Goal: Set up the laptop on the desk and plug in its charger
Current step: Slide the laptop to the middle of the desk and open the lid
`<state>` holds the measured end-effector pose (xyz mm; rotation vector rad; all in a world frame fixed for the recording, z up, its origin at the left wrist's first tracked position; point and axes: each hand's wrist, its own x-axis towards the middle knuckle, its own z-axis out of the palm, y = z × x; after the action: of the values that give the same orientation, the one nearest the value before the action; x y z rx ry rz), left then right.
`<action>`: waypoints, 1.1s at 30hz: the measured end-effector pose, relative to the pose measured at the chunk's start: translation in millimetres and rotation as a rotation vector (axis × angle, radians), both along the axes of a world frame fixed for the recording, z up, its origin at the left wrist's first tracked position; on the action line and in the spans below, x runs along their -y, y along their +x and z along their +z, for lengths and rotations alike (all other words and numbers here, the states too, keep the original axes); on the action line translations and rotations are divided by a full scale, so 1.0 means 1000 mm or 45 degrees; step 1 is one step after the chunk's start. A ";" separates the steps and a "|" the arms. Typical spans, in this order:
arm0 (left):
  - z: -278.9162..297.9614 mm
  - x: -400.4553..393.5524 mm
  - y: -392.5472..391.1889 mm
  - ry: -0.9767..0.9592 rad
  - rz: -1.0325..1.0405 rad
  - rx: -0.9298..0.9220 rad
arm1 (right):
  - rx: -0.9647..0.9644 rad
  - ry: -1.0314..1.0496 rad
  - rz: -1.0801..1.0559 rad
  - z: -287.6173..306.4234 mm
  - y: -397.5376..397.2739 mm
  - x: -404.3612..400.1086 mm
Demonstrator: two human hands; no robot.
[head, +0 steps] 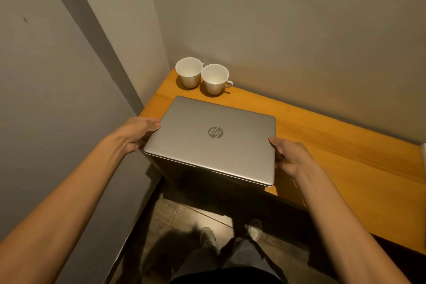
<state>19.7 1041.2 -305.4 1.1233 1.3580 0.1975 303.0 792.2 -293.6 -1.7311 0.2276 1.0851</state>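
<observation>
Both hands, left hand [138, 132] and right hand [289, 157], clasp the closed silver laptop [212, 139] overhanging the orange wooden desk [345, 152]; best slid fully on, short of the 2 white cups [202, 75].

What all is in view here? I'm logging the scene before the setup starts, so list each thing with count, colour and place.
laptop: one, silver, lid shut, logo up, held over the desk's near left corner, its near edge past the desk edge
cups: two, white, side by side at the desk's far left corner, by the walls
desk: one, orange-brown wood top, set into the wall corner
walls: grey-beige, behind and to the left of the desk
floor: brown tiles, below the desk
shoes: two, grey, on the floor
charger: none in view
left hand: gripping the laptop's left edge
right hand: gripping the laptop's right edge
</observation>
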 end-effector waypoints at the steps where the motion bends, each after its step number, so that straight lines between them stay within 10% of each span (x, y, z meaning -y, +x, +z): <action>1: 0.000 0.003 0.005 -0.017 -0.029 0.020 | 0.016 0.003 -0.017 0.002 0.003 0.006; 18: 0.011 0.070 0.129 -0.165 -0.473 0.182 | 0.255 -0.118 -0.247 0.013 0.080 0.136; 33: -0.005 0.137 0.165 0.203 -0.398 -0.045 | 0.565 -0.343 -0.102 -0.018 0.111 0.163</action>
<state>184.8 904.4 -310.7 1.4625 1.1939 0.0583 414.2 629.1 -311.2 -2.1354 0.1661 0.6083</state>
